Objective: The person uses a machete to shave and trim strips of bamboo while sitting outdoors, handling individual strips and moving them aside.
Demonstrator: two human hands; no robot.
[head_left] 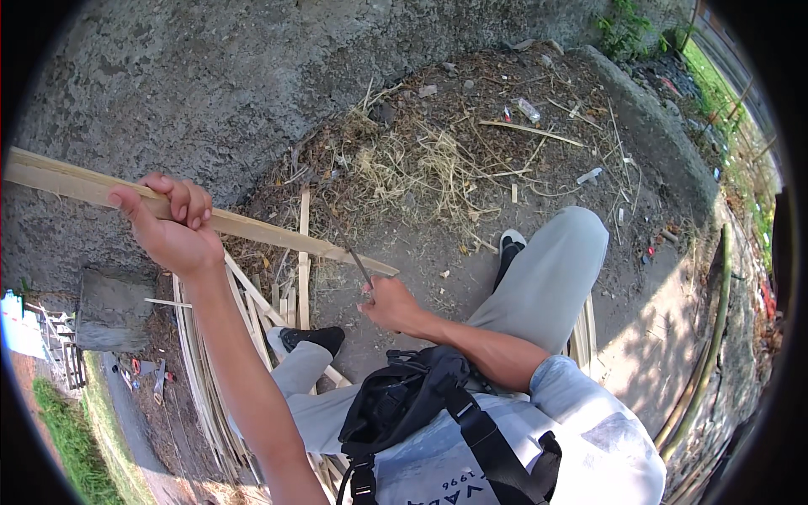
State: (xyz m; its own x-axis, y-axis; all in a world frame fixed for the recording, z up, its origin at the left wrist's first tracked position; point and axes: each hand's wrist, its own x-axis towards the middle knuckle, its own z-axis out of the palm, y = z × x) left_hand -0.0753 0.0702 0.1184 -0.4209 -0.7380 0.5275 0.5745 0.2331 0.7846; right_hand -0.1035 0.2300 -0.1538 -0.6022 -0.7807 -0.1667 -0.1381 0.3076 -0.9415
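A long pale bamboo strip [278, 236] slants across the view from the far left down to the middle. My left hand [181, 227] is closed around it, with the thumb and fingers wrapped over its upper part. In my right hand [392, 305] is a knife, gripped by a handle mostly hidden in the fist. The dark, narrow knife blade [360, 265] points up and to the left and crosses the strip close to its lower end. Whether its edge touches the strip I cannot tell.
Stringy shavings [421, 172] litter the dirt ahead, beside a rough concrete wall [227, 76]. More pale strips [198, 370] lie by my left leg. A concrete block [118, 307] is at the left, a green pole [720, 320] at the right. Hand tools [160, 383] lie at the lower left.
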